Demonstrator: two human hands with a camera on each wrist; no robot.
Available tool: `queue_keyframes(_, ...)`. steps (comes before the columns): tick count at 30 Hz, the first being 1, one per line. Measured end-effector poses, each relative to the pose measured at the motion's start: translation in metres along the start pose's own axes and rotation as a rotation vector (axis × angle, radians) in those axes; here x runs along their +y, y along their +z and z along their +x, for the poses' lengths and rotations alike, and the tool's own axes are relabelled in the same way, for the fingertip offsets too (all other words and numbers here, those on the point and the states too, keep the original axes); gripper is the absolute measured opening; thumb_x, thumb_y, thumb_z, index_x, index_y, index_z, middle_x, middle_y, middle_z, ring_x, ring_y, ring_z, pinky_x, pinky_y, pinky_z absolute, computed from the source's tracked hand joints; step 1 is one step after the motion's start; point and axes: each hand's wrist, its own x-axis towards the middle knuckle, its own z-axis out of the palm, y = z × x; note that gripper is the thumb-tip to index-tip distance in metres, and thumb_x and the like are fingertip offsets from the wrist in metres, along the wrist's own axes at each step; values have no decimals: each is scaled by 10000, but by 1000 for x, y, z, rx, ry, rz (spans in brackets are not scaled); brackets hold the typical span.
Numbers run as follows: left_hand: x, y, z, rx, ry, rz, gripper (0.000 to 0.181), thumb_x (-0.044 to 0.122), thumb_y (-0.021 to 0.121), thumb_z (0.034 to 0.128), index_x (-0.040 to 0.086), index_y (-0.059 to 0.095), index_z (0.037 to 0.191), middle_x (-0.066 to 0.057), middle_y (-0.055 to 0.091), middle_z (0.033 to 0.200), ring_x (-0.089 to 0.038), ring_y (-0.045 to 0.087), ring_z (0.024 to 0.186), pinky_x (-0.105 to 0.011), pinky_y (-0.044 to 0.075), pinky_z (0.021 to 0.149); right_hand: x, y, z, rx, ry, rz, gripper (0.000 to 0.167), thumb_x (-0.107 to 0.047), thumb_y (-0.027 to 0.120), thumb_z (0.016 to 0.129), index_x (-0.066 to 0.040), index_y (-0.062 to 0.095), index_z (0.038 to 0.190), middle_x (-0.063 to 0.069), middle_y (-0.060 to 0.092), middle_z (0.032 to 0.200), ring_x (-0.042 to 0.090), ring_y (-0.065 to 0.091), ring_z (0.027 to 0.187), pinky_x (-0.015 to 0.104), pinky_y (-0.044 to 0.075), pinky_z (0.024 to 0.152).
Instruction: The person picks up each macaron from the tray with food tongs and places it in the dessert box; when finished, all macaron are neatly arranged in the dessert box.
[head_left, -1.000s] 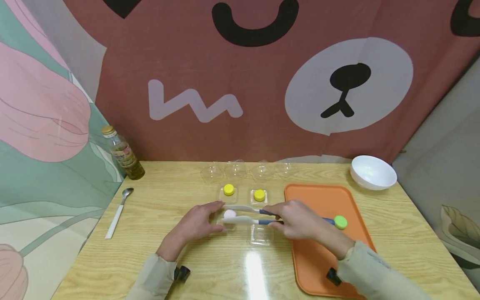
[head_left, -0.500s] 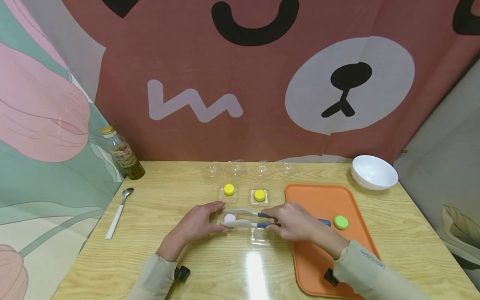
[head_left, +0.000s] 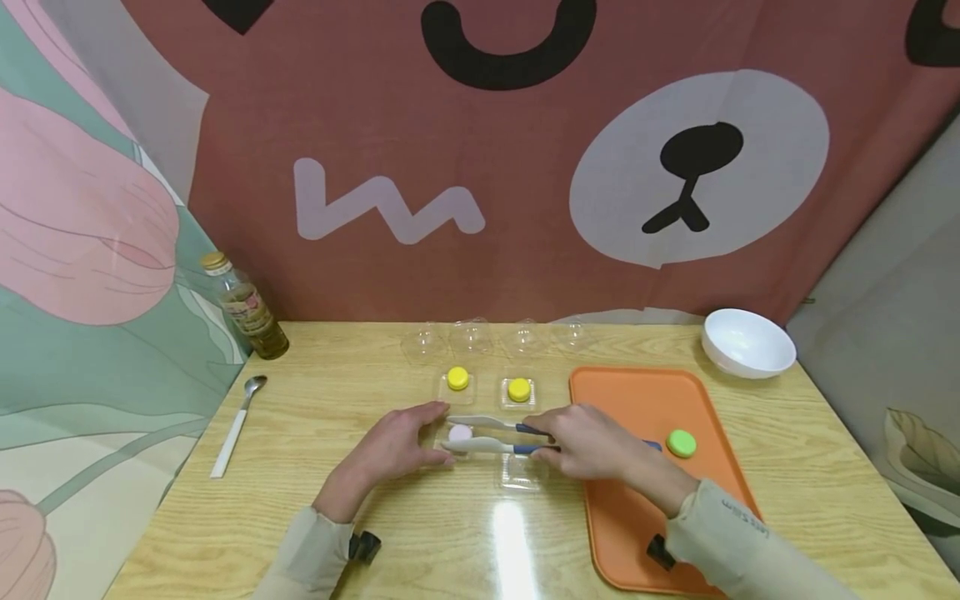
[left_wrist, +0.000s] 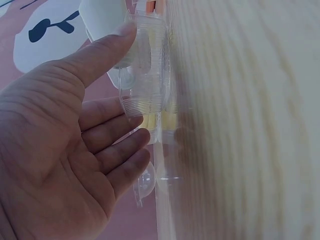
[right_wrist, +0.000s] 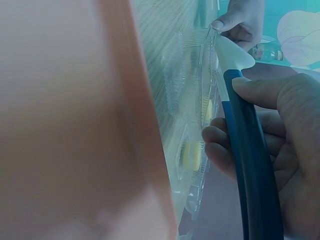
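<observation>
My right hand (head_left: 600, 442) grips a pair of tongs (right_wrist: 247, 145) with blue handles and white tips. The tips lie on either side of a pale pink macaron (head_left: 460, 432) in a clear plastic box (left_wrist: 145, 75); whether they touch it I cannot tell. My left hand (head_left: 390, 446) holds this box between thumb and fingers. Behind it, two yellow macarons, one on the left (head_left: 457, 378) and one on the right (head_left: 519, 389), sit in clear boxes. Another clear box (head_left: 520, 475), with no macaron visible, stands below the tongs.
An orange tray (head_left: 637, 533) with a green macaron (head_left: 681, 443) lies under my right forearm. Clear domed lids (head_left: 471, 337) line the back edge. A white bowl (head_left: 747, 343) stands back right; an oil bottle (head_left: 251, 312) and a spoon (head_left: 238, 429) are at the left.
My right hand and the tongs have shifted slightly left and toward me, and the handle end has drawn away from the green macaron. My left hand stays in place.
</observation>
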Motion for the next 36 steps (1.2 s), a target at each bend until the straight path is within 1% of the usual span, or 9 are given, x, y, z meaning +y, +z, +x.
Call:
queue_keyframes(9,1,0,0,-1,-11,2,761,394,885,766,130,600,1420,-24,675,1355,-219,638,1232,-435,512,1087,-2,-4,0,-27,-12,-17,383,-264,753,922,-86,711,1259,66,776,1071,-10,530,669,152,454,558)
queue_keyframes(13,2,-1,1,-6,-11,5,765,402,877,776,130,590,1430,-35,640,1411,-237,612,1287,-435,493,1115,-3,-5,0,-38,-22,-5,383,-246,753,923,-75,708,1263,72,775,1026,-27,505,627,130,445,524)
queue_keyframes(19,2,-1,1,-9,-7,16,768,408,874,779,127,586,1434,-40,604,1458,-254,577,1341,-438,472,1138,-3,-7,1,-35,-40,-20,330,-253,760,916,-91,724,1202,1,745,903,-32,475,597,133,426,509)
queue_keyframes(23,3,-2,1,-11,-9,10,768,402,878,775,129,589,1431,-34,621,1438,-252,589,1326,-441,479,1131,-2,-10,-1,-21,-41,-15,342,-263,753,922,-94,726,1218,36,774,978,-31,493,615,134,426,521)
queue_keyframes(27,3,-1,1,-9,-9,18,775,403,877,775,129,582,1437,-35,608,1454,-258,578,1341,-441,473,1137,1,-16,-9,13,-13,-1,393,-264,753,923,-73,710,1264,80,780,1051,-25,489,623,141,412,526)
queue_keyframes(29,3,-1,1,-6,-7,24,778,402,877,774,126,580,1438,-42,602,1460,-264,573,1346,-443,471,1139,4,-19,-14,32,11,9,405,-258,756,920,-65,703,1272,58,779,1008,-31,471,602,144,407,517)
queue_keyframes(31,2,-1,0,-5,-6,26,780,401,877,775,120,578,1439,-48,603,1460,-268,569,1352,-444,467,1142,7,-22,-19,47,40,23,406,-253,757,919,-64,698,1274,-6,756,908,-38,453,586,147,404,508)
queue_keyframes(34,2,1,-1,-4,-10,27,784,405,876,775,119,576,1440,-48,602,1460,-265,563,1359,-442,459,1151,14,-27,-27,72,82,43,387,-248,757,919,-81,702,1263,-102,653,765,-44,430,569,153,402,505)
queue_keyframes(36,1,2,-1,-4,-12,28,788,409,874,778,117,571,1444,-47,593,1471,-260,553,1371,-438,451,1159,18,-29,-33,89,109,55,390,-253,759,918,-91,703,1268,-128,627,743,-47,430,561,158,402,498)
